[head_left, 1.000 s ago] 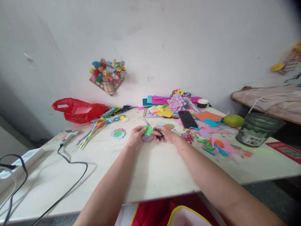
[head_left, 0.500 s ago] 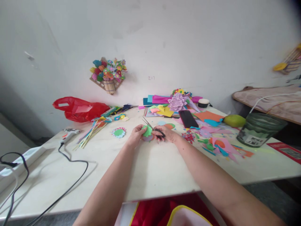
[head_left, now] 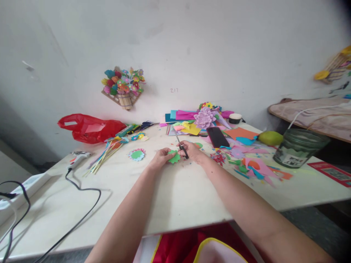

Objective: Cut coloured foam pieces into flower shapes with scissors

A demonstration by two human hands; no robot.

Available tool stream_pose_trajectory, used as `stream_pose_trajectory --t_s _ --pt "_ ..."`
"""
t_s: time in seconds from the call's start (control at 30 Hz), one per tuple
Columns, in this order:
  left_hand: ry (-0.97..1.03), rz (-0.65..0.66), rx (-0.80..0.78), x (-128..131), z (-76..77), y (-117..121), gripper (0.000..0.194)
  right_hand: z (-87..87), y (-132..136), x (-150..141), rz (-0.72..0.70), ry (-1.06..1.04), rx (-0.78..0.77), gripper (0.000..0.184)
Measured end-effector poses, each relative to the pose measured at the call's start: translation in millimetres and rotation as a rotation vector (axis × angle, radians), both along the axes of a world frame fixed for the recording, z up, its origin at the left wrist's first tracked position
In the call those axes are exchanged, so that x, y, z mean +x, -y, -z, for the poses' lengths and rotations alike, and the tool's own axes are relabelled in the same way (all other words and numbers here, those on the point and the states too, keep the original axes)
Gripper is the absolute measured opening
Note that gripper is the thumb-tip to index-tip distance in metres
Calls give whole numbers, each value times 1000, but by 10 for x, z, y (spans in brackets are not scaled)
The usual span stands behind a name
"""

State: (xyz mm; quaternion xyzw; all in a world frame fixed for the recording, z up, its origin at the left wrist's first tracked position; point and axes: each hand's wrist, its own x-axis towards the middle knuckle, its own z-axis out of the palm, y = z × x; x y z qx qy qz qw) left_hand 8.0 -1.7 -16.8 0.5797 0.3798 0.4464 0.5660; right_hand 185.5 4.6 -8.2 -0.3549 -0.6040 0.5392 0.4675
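Between the fingers of my left hand (head_left: 160, 158) is a green scalloped cutout (head_left: 173, 157), held above the table. My right hand (head_left: 192, 151) is closed around black-handled scissors (head_left: 181, 147), whose blades point up and away, clear of the green piece. The right fingertips come close to the cutout's edge; whether they touch it I cannot tell. To the left lies a layered flower cutout (head_left: 137, 155), green over pale blue and pink. An orange and green round piece (head_left: 198, 145) shows partly behind my right hand.
A glue gun (head_left: 79, 159) with a trailing cord, thin sticks (head_left: 105, 157) and a red plastic bag (head_left: 93, 128) are at left. At right are a phone (head_left: 217, 137), coloured scraps (head_left: 255, 167), a green mango-like fruit (head_left: 270, 138) and a glass jar (head_left: 298, 148). The table's front edge is near me.
The scissors have swung more upright and their blades look closer together, away from the green cutout. My left hand has turned the cutout and shifted slightly to the right.
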Motion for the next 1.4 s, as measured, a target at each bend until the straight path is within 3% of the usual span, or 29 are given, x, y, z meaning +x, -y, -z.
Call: stream_pose_trajectory --t_s 0.23,0.63,1.03,1.4 --pt "47 -43 -20 -17 13 -14 33 -41 40 -30 48 -35 -2 33" --pt "293 -208 19 -11 -18 -25 32 -5 47 -16 -78 64 -79 30" --pt "540 -227 -57 24 -60 -13 26 2 77 -21 -178 195 -2 35" --pt "611 -230 -115 54 -48 -1 21 -33 128 -65 -121 222 14 37"
